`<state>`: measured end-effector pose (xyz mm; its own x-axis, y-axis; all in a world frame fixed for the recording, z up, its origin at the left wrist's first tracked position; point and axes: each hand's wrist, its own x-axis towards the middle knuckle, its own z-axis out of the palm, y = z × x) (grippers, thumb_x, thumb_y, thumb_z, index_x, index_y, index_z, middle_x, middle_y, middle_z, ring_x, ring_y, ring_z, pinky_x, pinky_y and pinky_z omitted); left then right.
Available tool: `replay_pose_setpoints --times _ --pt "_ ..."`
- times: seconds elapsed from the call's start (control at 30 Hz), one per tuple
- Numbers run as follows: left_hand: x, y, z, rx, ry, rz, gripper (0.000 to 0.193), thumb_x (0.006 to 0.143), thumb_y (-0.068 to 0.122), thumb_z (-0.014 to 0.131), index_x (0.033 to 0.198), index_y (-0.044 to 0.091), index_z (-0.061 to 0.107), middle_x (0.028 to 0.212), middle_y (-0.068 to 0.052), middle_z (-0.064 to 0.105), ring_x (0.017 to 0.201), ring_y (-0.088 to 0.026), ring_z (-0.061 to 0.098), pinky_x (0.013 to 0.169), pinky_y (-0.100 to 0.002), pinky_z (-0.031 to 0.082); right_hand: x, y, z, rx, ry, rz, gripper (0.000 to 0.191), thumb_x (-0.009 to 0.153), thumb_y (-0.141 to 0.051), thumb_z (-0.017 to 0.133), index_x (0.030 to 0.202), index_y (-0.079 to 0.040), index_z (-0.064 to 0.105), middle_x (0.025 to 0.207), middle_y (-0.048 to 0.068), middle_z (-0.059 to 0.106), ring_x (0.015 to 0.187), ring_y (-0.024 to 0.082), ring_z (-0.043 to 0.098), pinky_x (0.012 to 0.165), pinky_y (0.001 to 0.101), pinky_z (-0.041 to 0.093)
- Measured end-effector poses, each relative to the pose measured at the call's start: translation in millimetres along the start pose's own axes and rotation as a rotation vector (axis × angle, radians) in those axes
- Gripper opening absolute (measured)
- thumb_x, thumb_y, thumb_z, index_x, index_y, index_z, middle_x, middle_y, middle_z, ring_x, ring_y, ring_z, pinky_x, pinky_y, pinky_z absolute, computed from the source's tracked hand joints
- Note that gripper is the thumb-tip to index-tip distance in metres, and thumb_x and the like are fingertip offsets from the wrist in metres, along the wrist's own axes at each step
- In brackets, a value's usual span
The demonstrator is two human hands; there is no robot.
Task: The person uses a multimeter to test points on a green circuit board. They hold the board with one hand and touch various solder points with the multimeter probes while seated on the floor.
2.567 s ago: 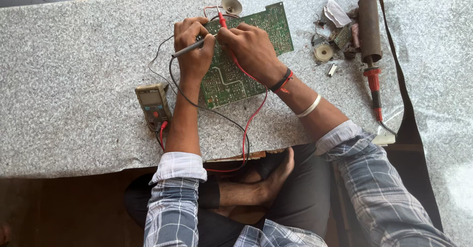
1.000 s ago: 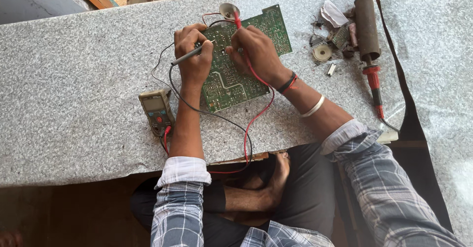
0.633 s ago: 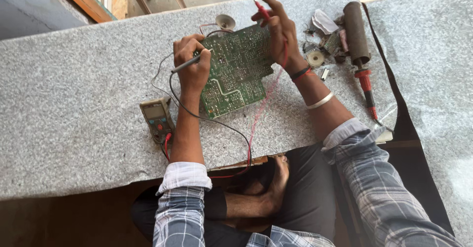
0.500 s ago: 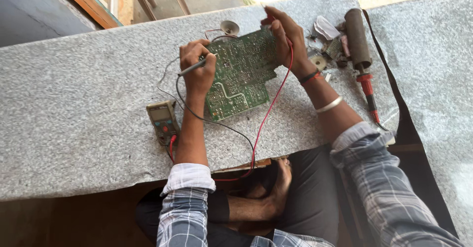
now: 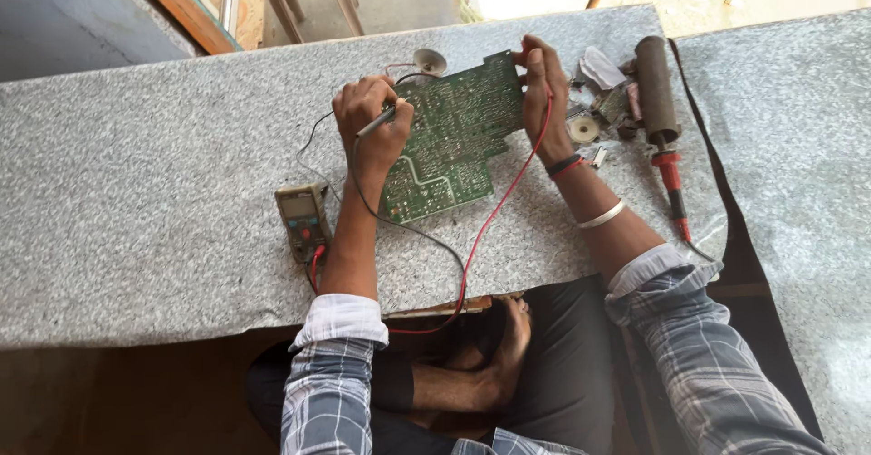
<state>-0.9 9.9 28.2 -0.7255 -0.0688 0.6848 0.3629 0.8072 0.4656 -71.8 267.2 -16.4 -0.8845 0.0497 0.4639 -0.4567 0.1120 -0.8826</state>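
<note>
A green circuit board [image 5: 454,137] lies solder side up on the grey speckled table [image 5: 163,201]. My left hand [image 5: 370,128] rests on the board's left edge and pinches the black meter probe [image 5: 375,121]. My right hand [image 5: 543,88] grips the board's upper right edge, and the red probe lead [image 5: 494,215] runs out from under its fingers down over the table's front edge. A small multimeter [image 5: 302,220] lies left of my left forearm, with red and black leads plugged into it.
Right of the board sit a dark cylindrical tool [image 5: 656,90], a red-handled tool [image 5: 672,185], a small round part [image 5: 582,128] and several loose scraps. A small speaker cone [image 5: 427,60] lies behind the board. A second stone slab [image 5: 798,146] stands at the right.
My right hand left the board's middle and took hold of its upper right edge, turning the board a little. My left hand stayed on the black probe. The view shifted downward.
</note>
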Motion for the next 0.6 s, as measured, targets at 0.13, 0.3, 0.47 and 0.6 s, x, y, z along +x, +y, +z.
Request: replay_pose_setpoints --times 0.13,0.3,0.47,0.6 --pt "12.6 -1.6 13.9 0.147 -0.008 0.044 0.016 0.083 0.015 0.068 0.072 0.005 0.062 0.097 -0.011 0.074 0.090 -0.030 0.065 0.098 -0.046 0.042 -4.2 -8.8 3.0 -0.087 0.032 -0.039 0.050 0.114 -0.041 0.036 0.139 -0.001 0.055 0.119 0.014 0.070 0.108 0.018 0.069 0.079 0.0297 0.056" --pt "18.6 -21.1 41.5 0.127 -0.065 -0.040 0.023 0.099 0.022 0.055 0.086 0.007 0.066 0.092 -0.015 0.071 0.084 -0.027 0.066 0.086 -0.044 0.047 -9.5 -11.9 6.8 -0.091 0.060 0.035 0.048 0.113 -0.041 0.039 0.134 -0.002 0.058 0.106 0.009 0.065 0.095 0.015 0.061 0.082 0.0301 0.052" --pt "4.7 -24.9 43.7 -0.011 -0.169 -0.166 0.038 0.106 0.023 0.035 0.087 0.009 0.065 0.065 -0.009 0.062 0.060 -0.028 0.056 0.079 -0.046 0.042 -14.7 -11.1 6.2 -0.075 0.029 0.000 0.047 0.114 -0.043 0.040 0.129 -0.004 0.059 0.111 0.007 0.064 0.101 0.014 0.059 0.088 0.0301 0.051" --pt "5.4 -12.3 32.7 -0.002 -0.084 -0.066 0.036 0.108 0.025 0.040 0.082 0.010 0.062 0.066 -0.005 0.060 0.064 -0.027 0.059 0.084 -0.044 0.043 -13.8 -12.1 7.0 -0.070 0.040 0.016 0.046 0.114 -0.044 0.039 0.125 -0.004 0.061 0.109 0.006 0.065 0.100 0.013 0.057 0.090 0.0290 0.049"
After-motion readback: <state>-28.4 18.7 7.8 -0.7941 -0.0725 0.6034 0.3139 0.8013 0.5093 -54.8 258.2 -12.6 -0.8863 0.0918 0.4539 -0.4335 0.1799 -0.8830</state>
